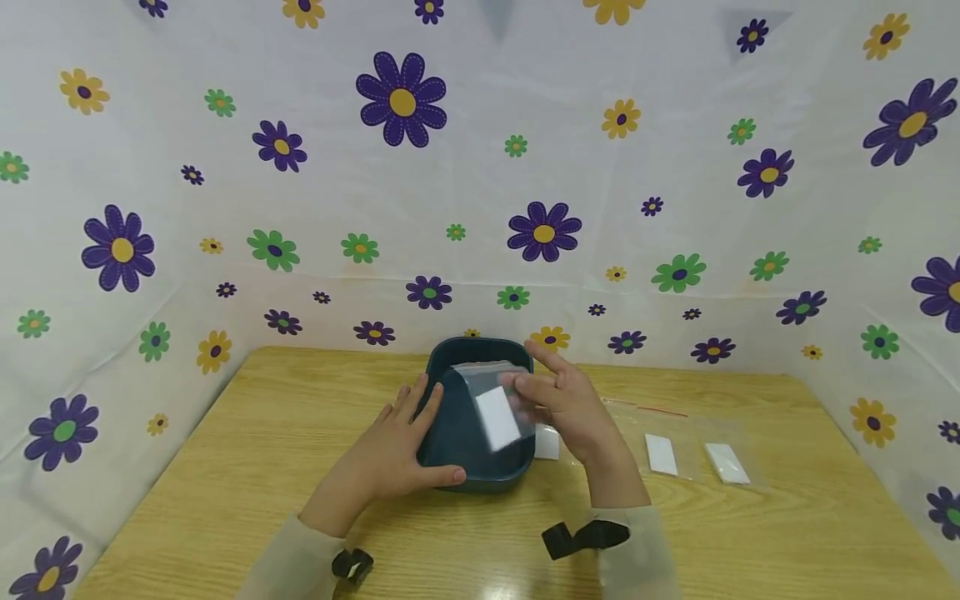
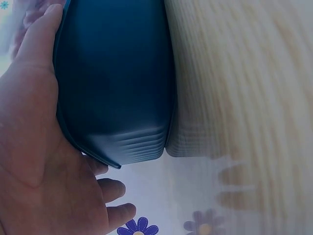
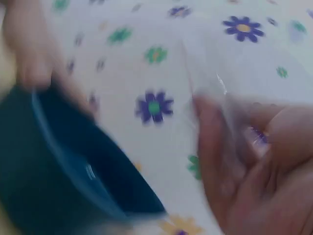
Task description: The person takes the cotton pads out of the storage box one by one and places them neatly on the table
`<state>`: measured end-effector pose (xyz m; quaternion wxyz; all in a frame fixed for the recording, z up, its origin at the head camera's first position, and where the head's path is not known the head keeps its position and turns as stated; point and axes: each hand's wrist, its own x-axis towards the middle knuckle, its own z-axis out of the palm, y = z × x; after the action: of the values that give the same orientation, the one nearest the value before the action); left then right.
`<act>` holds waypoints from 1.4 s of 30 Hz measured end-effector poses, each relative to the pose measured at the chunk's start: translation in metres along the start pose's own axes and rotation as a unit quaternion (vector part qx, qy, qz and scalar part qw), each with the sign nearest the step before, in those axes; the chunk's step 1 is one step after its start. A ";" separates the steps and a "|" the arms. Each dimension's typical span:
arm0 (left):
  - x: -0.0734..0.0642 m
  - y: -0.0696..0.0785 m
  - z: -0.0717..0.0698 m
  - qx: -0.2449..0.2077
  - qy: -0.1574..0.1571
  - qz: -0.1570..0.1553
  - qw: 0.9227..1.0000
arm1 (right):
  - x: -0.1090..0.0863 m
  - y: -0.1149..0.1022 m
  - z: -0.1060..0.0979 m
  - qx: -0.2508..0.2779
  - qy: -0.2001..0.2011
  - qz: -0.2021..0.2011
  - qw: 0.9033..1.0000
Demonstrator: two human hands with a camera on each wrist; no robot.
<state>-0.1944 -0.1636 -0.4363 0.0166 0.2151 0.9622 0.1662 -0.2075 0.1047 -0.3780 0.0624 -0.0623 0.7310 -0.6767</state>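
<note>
A dark teal plastic bin stands on the table. My left hand rests at its left side, fingers spread and fairly straight along the rim, thumb reaching over the near corner. In the left wrist view that hand lies along the rim above the bin's ribbed wall. Over the bin's right part, my right hand pinches a clear zip bag by its side. A white rectangular piece shows inside the bag. The right wrist view is blurred, with the bag between thumb and fingers.
Right of the bin, clear bags with white pieces lie on the wooden table: one middle piece, one farther right, and one piece partly hidden by the right hand. A flower-printed cloth hangs behind and at both sides.
</note>
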 end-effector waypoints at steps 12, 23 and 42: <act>-0.002 0.001 0.001 -0.004 -0.006 -0.005 1.000 | 0.001 0.007 0.000 -0.050 0.038 0.010 0.998; -0.002 0.002 0.000 -0.003 -0.011 -0.013 1.000 | -0.001 0.008 0.002 -0.010 0.016 0.016 1.000; -0.001 0.000 0.001 -0.003 -0.006 -0.007 1.000 | -0.006 0.012 -0.018 -0.014 -0.003 0.014 1.000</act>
<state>-0.1936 -0.1634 -0.4367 0.0243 0.2090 0.9632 0.1676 -0.2046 0.1246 -0.3889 0.0726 -0.0550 0.7412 -0.6650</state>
